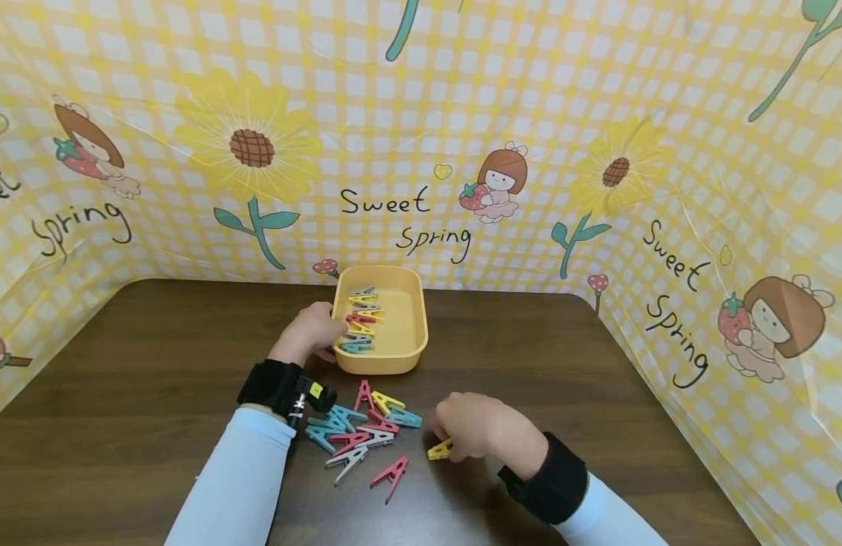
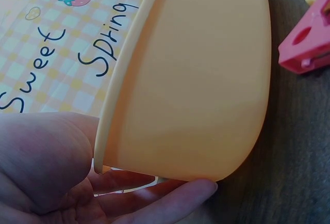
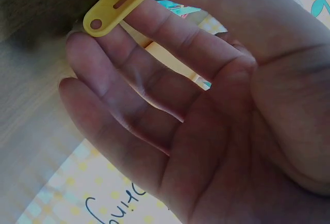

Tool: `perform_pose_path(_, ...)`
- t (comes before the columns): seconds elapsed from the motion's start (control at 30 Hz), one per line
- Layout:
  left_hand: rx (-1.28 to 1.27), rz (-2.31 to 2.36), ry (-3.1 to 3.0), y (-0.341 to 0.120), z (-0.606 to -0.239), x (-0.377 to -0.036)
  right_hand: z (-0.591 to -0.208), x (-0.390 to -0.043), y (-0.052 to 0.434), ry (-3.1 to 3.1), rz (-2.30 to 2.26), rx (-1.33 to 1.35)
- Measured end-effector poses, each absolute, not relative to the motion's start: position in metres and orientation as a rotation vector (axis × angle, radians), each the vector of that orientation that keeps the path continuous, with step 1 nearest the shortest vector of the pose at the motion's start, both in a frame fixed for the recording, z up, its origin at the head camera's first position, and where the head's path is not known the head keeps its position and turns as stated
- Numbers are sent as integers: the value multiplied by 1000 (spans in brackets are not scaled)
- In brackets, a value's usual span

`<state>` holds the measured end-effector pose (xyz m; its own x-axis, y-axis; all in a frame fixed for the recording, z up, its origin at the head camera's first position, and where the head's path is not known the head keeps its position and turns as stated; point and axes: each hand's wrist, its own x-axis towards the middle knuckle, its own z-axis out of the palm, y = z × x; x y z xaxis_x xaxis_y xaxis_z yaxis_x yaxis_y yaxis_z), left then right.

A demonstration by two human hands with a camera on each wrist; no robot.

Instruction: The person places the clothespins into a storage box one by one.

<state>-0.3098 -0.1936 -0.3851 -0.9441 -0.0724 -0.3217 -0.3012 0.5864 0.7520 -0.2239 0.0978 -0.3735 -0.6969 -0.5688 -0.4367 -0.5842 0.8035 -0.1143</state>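
An orange tray [image 1: 414,334] stands at the back middle of the dark wooden table, with several coloured clothespins [image 1: 361,322] clipped along its left rim. My left hand [image 1: 310,331] grips the tray's near left corner; in the left wrist view the fingers [image 2: 154,198] curl under the tray wall [image 2: 191,90]. My right hand [image 1: 477,426] rests on the table to the right of a loose pile of clothespins [image 1: 359,434] and pinches a yellow clothespin [image 1: 440,450], also seen at the fingertips as the yellow clothespin [image 3: 111,7] in the right wrist view.
A pink clothespin [image 1: 391,475] lies apart at the front of the pile. A yellow checked cloth [image 1: 421,152] printed with sunflowers walls in the table on three sides. A rounded table corner [image 1: 585,303] is at the back right.
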Motion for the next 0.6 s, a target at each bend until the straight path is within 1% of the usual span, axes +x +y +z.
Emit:
perform_pose_path(0.4,-307,1271,2562,-192,-385,-308,-372,-232,105,2523,-17,-853)
perform_pose_path(0.6,-298,1275,2570,-194,-386,-312,-354,-238,104,2515,-105,-939)
